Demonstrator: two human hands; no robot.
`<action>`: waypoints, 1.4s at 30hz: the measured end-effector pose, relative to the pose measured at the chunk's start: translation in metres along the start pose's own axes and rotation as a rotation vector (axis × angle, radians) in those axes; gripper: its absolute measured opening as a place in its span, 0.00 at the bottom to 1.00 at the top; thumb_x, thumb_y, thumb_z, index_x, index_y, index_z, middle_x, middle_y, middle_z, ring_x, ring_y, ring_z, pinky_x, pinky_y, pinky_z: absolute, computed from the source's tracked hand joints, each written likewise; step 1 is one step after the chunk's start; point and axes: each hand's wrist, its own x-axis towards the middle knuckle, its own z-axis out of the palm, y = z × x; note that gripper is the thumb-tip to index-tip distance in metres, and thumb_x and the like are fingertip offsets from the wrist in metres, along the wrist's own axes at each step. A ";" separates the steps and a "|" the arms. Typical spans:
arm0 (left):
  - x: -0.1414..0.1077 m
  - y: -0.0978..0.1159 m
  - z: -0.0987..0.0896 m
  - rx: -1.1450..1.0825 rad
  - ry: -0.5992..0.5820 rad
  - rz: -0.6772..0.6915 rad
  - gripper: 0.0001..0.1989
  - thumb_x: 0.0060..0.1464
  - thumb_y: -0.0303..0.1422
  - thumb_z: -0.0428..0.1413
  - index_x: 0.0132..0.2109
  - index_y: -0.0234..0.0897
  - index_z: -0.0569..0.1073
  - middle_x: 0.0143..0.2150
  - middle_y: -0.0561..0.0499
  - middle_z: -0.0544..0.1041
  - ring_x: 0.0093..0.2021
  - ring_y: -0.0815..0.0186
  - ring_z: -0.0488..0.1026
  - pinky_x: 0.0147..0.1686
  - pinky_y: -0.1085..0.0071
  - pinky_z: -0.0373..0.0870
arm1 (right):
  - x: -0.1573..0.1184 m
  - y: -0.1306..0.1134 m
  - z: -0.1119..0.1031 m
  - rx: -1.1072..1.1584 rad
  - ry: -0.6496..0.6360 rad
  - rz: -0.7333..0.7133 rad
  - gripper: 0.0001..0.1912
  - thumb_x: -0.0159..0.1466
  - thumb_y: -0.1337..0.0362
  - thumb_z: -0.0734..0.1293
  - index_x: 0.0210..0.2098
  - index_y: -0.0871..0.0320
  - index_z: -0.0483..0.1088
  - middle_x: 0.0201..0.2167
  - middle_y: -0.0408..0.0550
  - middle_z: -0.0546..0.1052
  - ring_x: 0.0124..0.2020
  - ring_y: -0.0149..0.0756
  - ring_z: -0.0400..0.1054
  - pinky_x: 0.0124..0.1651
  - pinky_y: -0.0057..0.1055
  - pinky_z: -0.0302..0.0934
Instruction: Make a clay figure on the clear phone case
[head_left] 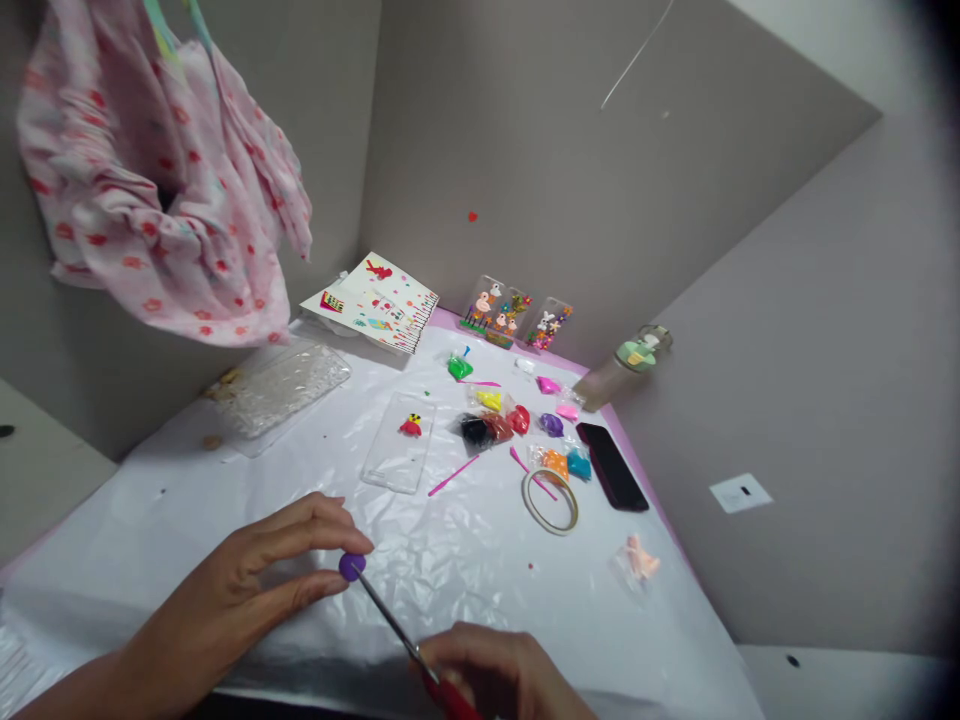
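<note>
My left hand [232, 590] reaches in from the left and pinches a small purple clay ball [349, 567] between thumb and fingertips, low over the white sheet. In my right hand [502, 665], at the bottom centre, is a slim metal tool with a red handle, which looks like scissors [390, 615]. Its pointed tip touches the purple ball. Beyond my hands a clear phone case [397, 460] lies flat, bearing a small red and yellow clay figure [411, 425]. The far ends of the scissors' handle are partly hidden by my fingers.
Bags of coloured clay, including black [475, 431] and orange [555, 463], lie past centre with pink sticks [454, 476]. A tape roll [550, 502], phone [611, 468] and bottle [622, 368] stand or lie right. Decorated cases [480, 305] lean on the wall; pink cloth [165, 180] hangs left.
</note>
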 end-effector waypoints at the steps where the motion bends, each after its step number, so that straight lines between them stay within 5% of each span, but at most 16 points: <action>1: 0.000 0.001 0.000 -0.002 0.002 -0.002 0.06 0.56 0.44 0.66 0.40 0.57 0.88 0.47 0.55 0.86 0.60 0.56 0.78 0.70 0.62 0.64 | 0.000 0.001 0.000 0.008 -0.002 0.003 0.30 0.46 0.41 0.83 0.42 0.51 0.82 0.27 0.40 0.67 0.28 0.29 0.56 0.32 0.28 0.51; 14: 0.004 -0.006 -0.007 0.058 -0.103 0.068 0.06 0.58 0.42 0.65 0.41 0.55 0.88 0.46 0.54 0.87 0.57 0.55 0.80 0.70 0.59 0.65 | -0.002 -0.003 0.002 -0.081 0.006 0.013 0.26 0.49 0.43 0.81 0.40 0.53 0.80 0.25 0.36 0.63 0.25 0.27 0.51 0.30 0.28 0.47; 19: 0.008 -0.012 -0.011 0.086 -0.087 0.120 0.06 0.59 0.40 0.64 0.42 0.56 0.87 0.46 0.56 0.87 0.55 0.58 0.82 0.69 0.63 0.66 | -0.005 -0.010 0.001 -0.357 -0.012 -0.002 0.20 0.58 0.48 0.76 0.45 0.50 0.78 0.33 0.41 0.71 0.31 0.32 0.59 0.40 0.30 0.60; 23: 0.008 -0.009 -0.013 0.087 0.005 0.089 0.07 0.56 0.42 0.66 0.43 0.57 0.87 0.46 0.56 0.87 0.52 0.58 0.84 0.58 0.72 0.76 | -0.012 -0.006 -0.005 -0.578 -0.022 -0.034 0.17 0.63 0.53 0.74 0.50 0.49 0.78 0.42 0.47 0.77 0.38 0.38 0.70 0.46 0.33 0.68; 25: 0.008 -0.008 -0.014 0.051 0.063 0.043 0.08 0.55 0.44 0.66 0.42 0.55 0.87 0.45 0.54 0.87 0.47 0.58 0.85 0.50 0.75 0.79 | -0.017 0.002 -0.012 -0.707 0.095 -0.141 0.20 0.64 0.56 0.75 0.54 0.47 0.76 0.44 0.48 0.78 0.40 0.41 0.74 0.46 0.33 0.71; 29: 0.008 -0.009 -0.014 -0.030 0.051 -0.059 0.11 0.57 0.46 0.65 0.45 0.53 0.86 0.45 0.52 0.87 0.45 0.58 0.84 0.43 0.76 0.81 | -0.018 0.030 -0.037 -1.051 0.594 -0.298 0.23 0.70 0.63 0.66 0.65 0.47 0.67 0.48 0.53 0.77 0.41 0.45 0.78 0.41 0.37 0.74; 32: 0.008 -0.010 -0.008 -0.110 0.026 -0.075 0.12 0.59 0.47 0.64 0.48 0.54 0.85 0.43 0.53 0.86 0.45 0.61 0.83 0.43 0.77 0.80 | -0.007 0.043 -0.051 -1.268 0.756 -0.336 0.23 0.72 0.65 0.64 0.65 0.49 0.67 0.51 0.58 0.78 0.46 0.51 0.79 0.43 0.43 0.76; 35: 0.007 -0.008 0.002 -0.201 0.004 -0.091 0.11 0.60 0.47 0.64 0.47 0.54 0.85 0.41 0.55 0.84 0.44 0.63 0.82 0.44 0.78 0.79 | 0.005 0.030 -0.044 -1.305 0.888 -0.471 0.19 0.73 0.64 0.65 0.62 0.51 0.70 0.55 0.62 0.78 0.53 0.58 0.76 0.53 0.55 0.73; 37: 0.008 -0.006 0.009 -0.246 -0.017 -0.114 0.11 0.60 0.47 0.65 0.46 0.52 0.84 0.40 0.55 0.84 0.43 0.64 0.83 0.45 0.77 0.79 | 0.011 0.009 -0.027 -1.112 0.874 -0.610 0.17 0.74 0.61 0.66 0.61 0.52 0.70 0.53 0.60 0.79 0.50 0.53 0.77 0.50 0.48 0.75; 42: 0.015 0.000 0.021 -0.417 -0.022 -0.124 0.16 0.58 0.45 0.68 0.52 0.51 0.81 0.43 0.53 0.86 0.45 0.62 0.85 0.47 0.73 0.81 | 0.033 -0.039 0.016 -0.644 0.504 -0.824 0.14 0.70 0.57 0.74 0.54 0.50 0.74 0.41 0.47 0.81 0.42 0.39 0.77 0.46 0.32 0.73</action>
